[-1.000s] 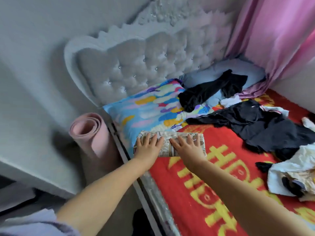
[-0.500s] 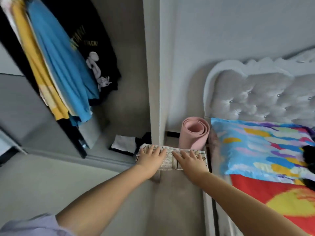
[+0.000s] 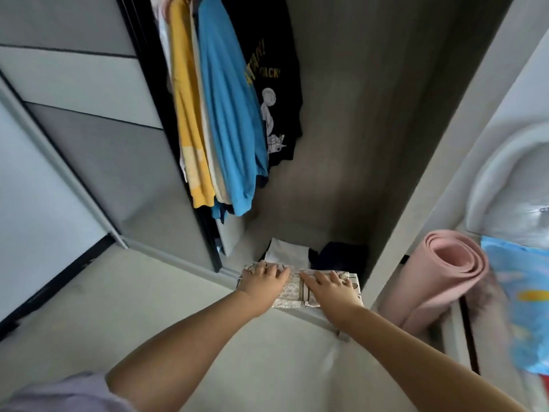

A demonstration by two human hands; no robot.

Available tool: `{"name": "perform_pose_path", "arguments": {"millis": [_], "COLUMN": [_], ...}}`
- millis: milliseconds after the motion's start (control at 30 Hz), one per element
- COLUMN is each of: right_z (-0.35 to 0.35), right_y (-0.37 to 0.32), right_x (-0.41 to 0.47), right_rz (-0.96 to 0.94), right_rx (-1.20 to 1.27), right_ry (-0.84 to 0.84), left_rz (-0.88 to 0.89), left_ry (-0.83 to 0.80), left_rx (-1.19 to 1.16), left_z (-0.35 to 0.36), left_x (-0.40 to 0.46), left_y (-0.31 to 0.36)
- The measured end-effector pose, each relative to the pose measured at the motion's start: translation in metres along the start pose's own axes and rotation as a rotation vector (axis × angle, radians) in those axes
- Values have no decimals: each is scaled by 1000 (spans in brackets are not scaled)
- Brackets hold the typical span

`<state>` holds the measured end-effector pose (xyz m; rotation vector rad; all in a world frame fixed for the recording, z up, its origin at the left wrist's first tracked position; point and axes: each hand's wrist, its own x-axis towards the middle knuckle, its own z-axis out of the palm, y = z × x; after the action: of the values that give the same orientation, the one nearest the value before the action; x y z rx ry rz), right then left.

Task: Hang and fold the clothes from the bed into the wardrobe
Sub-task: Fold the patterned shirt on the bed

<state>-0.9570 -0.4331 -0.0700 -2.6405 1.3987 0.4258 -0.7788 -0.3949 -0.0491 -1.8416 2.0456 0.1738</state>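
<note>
Left hand (image 3: pixel 263 281) and right hand (image 3: pixel 329 288) lie palm-down side by side on a folded garment (image 3: pixel 292 291), fingers straight and slightly spread over its top face; thumbs are under or behind, so any pinch from below cannot be told. The garment is a flat, oblong fold of thin pale cloth with a dark outlined print and a dark stripe across its middle. Its long axis runs left to right across the view, with short ends jutting past each hand. It is held at the front edge of the wardrobe floor (image 3: pixel 297 230), at the open doorway.

Behind it on that floor: a folded white piece (image 3: pixel 285 253) and a dark navy bundle (image 3: pixel 338 255), touching one another. Above, hanging lengthwise: a yellow top (image 3: pixel 190 114), a smooth blue top (image 3: pixel 228 114), a black printed T-shirt (image 3: pixel 276 84). A grey sliding door (image 3: pixel 89 114) stands left. Right of the wardrobe's side panel (image 3: pixel 445 162), a rolled pink foam mat (image 3: pixel 439 278) stands beside a multicoloured pillow (image 3: pixel 517 307).
</note>
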Motion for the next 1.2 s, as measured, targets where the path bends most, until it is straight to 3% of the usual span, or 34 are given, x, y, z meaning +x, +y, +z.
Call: {"name": "perform_pose_path", "arguments": {"millis": [200,733,967,1100,1200], "right_z": [2,55,174,245,279], "right_y": [5,71,96,108,125], "right_x": [76,330,452,516,565], "right_rz": [-18,111,194,189,213], "right_rx": [25,158,208,197,136], "right_ry": [-59,-260,-274,-186,-95], "left_rz": [7,171,265,272,253], "left_ry": [-55,-249,-241,-210,-92], "left_rx": [-25,7,58,89,80], "left_z": [15,59,166,227,261], "left_x": [65,343,482,554,607], "left_y": [-39,-122,-130,-135,-138]}}
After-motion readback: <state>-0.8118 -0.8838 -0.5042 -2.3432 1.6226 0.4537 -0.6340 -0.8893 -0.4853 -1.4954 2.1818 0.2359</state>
